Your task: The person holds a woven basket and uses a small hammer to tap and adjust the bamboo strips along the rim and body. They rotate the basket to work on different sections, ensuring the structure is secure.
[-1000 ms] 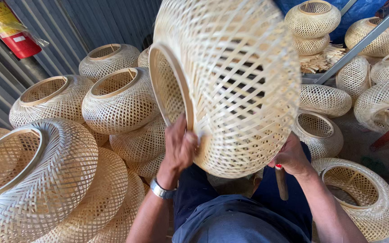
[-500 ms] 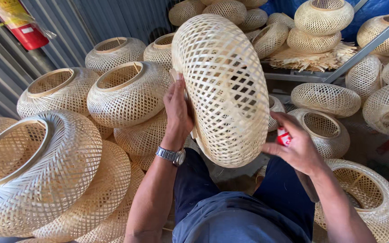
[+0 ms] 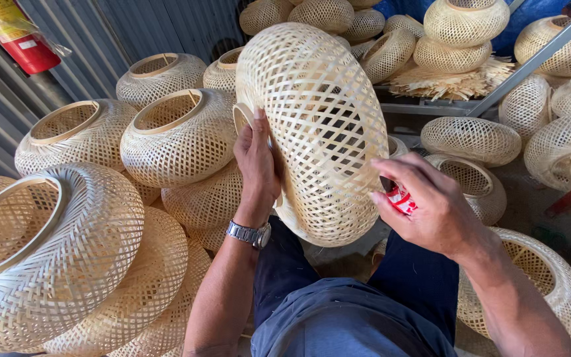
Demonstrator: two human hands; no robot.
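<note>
The person's left hand [image 3: 258, 168] grips a round woven bamboo shade [image 3: 318, 129] by its ring-shaped rim [image 3: 242, 119], the fingers [image 3: 254, 142] curled narrow around that rim while the thumb side presses the weave. The shade stands on edge, tilted, above the person's lap, between the two hands. A metal wristwatch [image 3: 250, 233] sits on the left wrist. The right hand [image 3: 431, 205] hovers just beside the shade's lower right flank, its fingers [image 3: 404, 168] closed around a small red tool [image 3: 401, 198], whose tip lies near the weave; whether it touches cannot be told. Left of the left fingers, many finished woven shades [image 3: 180, 135] are stacked against a corrugated metal wall [image 3: 160, 26]. Beyond the right fingers, more shades [image 3: 467, 20] pile on and around a metal rack [image 3: 431, 108].
</note>
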